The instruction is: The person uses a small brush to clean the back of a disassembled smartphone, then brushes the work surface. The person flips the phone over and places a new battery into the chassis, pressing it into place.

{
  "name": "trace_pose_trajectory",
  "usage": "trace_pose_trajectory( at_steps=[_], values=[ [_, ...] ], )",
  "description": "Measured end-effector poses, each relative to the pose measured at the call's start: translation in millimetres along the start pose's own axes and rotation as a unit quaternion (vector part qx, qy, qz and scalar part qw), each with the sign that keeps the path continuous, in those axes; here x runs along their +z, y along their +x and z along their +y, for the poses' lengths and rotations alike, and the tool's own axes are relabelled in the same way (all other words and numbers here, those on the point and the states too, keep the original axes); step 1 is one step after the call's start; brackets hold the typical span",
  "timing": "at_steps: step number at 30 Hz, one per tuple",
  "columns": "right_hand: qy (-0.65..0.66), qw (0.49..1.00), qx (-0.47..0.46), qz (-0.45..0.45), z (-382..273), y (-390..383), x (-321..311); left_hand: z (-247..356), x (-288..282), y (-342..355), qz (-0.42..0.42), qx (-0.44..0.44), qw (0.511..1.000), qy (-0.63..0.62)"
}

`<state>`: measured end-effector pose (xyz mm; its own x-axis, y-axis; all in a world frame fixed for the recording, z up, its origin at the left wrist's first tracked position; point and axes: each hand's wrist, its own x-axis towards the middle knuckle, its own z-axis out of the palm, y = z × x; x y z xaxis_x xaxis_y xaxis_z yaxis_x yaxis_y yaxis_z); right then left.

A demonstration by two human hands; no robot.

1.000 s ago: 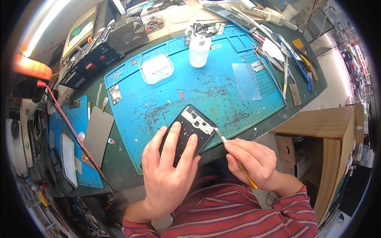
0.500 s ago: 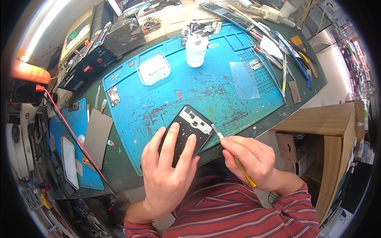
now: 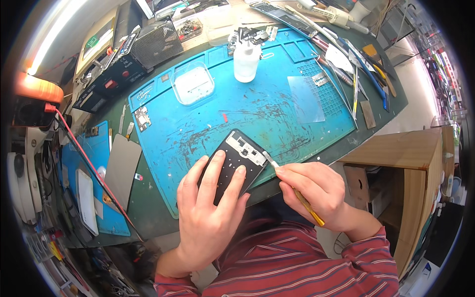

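Note:
A black phone-sized panel (image 3: 228, 171) lies at a slant near the mat's front edge, a silver-white bracket (image 3: 246, 149) across its far end. My left hand (image 3: 210, 210) rests on the panel with fingers spread, pressing it down and covering its near end. The thumb lies along the panel's right side. In my right hand (image 3: 316, 193) is a slim tool (image 3: 308, 208) with a gold handle and flat silver tip, pinched between thumb and fingers. Its tip (image 3: 267, 156) is at the panel's far right corner, next to the bracket; whether they touch I cannot tell.
Under the panel is a blue work mat (image 3: 173, 148). A white pump bottle (image 3: 246, 64), a clear plastic tray (image 3: 193, 89) and a clear film (image 3: 303, 101) stand or lie on it. Several hand tools (image 3: 363, 74) crowd the right; a red cable (image 3: 84, 153) runs down the left.
My right hand and the tool have shifted slightly right, the tool's tip staying by the panel's corner. My left hand remains on the panel. The whole view has moved a little.

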<state>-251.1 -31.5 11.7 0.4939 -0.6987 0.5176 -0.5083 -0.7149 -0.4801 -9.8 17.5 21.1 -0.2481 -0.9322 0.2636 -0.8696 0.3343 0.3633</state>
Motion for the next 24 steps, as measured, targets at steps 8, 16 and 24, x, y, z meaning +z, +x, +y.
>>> trace_pose_trajectory(
  at_steps=[8, 16, 24],
  values=[
    [-0.002, 1.0, -0.006, 0.002, 2, 0, 2, 2, -5, 2, -0.023, -0.008, 1.0, -0.013],
    [-0.003, 1.0, -0.01, 0.004, 3, 0, 2, -1, -2, 3, -0.009, 0.007, 1.0, 0.0],
    [-0.019, 1.0, -0.018, 0.009, 2, -1, 2, -2, -2, 1, -0.014, 0.0, 1.0, -0.024]
  ],
)
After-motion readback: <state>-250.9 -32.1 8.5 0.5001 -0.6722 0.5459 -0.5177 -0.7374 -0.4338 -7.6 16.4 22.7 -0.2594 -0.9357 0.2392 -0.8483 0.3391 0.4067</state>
